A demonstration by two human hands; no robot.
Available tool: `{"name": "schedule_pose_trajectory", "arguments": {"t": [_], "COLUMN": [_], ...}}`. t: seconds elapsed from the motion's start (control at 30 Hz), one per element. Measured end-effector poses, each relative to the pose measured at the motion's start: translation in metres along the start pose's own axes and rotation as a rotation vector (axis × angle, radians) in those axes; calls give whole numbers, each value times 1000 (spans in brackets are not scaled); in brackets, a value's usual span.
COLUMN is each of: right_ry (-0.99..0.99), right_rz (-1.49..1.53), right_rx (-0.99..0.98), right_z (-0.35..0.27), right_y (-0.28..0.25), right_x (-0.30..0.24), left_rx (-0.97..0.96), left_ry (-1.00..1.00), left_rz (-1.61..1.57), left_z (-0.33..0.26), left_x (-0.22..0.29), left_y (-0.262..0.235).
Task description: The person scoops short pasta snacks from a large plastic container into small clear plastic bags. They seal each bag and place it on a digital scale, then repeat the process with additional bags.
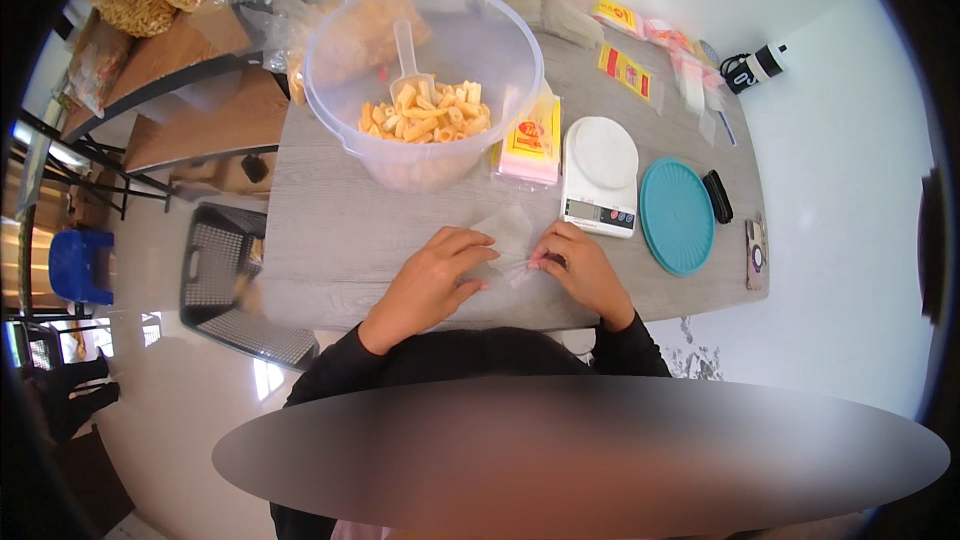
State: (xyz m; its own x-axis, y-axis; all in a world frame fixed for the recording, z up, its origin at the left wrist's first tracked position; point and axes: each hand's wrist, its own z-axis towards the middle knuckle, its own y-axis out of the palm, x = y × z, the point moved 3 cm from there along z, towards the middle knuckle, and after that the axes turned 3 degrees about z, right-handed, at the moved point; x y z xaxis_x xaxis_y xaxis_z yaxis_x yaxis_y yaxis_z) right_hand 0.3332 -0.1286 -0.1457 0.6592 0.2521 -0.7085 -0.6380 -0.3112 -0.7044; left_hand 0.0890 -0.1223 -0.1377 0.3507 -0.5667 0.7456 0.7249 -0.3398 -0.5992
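Handling a small clear plastic bag (508, 228) seems the step in hand; it is over the table (330, 260), on the near side of the white scale (601, 178). The right hand (585, 272) has fingers pinched on its edge; the left hand (430, 275) spreads loosely beside it, contact unclear. Next probably calls for gently parting its thin sides.

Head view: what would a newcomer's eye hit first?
Probably the big translucent tub toward the table's far left, holding yellowish tube-shaped pieces and a scoop. Next, the round teal lid on the right, just beyond the white scale. Then, at the near edge's middle, the two hands at a clear plastic bag: right hand pinching it, left hand with fingers spread.
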Motion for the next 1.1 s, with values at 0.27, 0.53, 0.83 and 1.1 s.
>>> {"name": "schedule_pose_trajectory", "arguments": {"t": [0.27,0.53,0.83,1.1], "right_ry": [-114,-400,-659,-565], "right_rz": [268,102,293,333], "right_rx": [-24,109,418,388], "right_z": [34,72,95,100], "right_y": [-52,-113,-128,-126], "right_x": [-51,-137,-168,-147], "left_rx": [-1,346,463,317], "left_ry": [156,262,13,-35], "left_rz": [54,96,18,-235], "left_z": [29,66,90,99], "left_x": [36,83,89,78], "left_y": [-37,-108,-152,-140]}}
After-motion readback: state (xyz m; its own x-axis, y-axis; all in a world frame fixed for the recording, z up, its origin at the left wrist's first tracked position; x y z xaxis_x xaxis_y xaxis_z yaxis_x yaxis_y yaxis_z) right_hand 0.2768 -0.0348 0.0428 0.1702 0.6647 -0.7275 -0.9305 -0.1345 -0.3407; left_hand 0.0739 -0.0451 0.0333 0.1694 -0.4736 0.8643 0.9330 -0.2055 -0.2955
